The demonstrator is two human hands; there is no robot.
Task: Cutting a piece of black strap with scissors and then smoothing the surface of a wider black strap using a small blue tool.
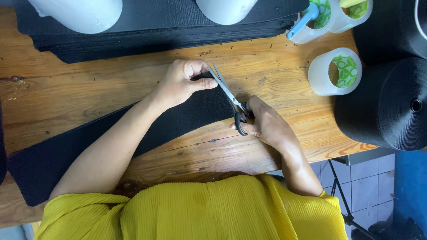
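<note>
Nearest the camera is the person's yellow ribbed top [200,209], with both bare forearms reaching out over the wooden worktop [89,84]. A long black fabric strip [89,142] lies slantwise across the worktop, from the near left edge up to the middle. The right hand [267,124] has its fingers closed through the black handles of a pair of scissors [229,95], whose blades point away and to the left, along the strip's far end. The left hand [182,82] is curled shut on that same end, thumb pressing the strip just beside the blades.

Farther right, a roll of clear tape [336,71] with a green-and-white patterned core stands on the worktop, and beside it, partly overhanging the edge, a big black spool [387,106]. At the far edge lies a stack of black strips [169,31] with two white rolls [80,13] on it, and to the right two more tape rolls [329,15], one with a blue handle across it.
</note>
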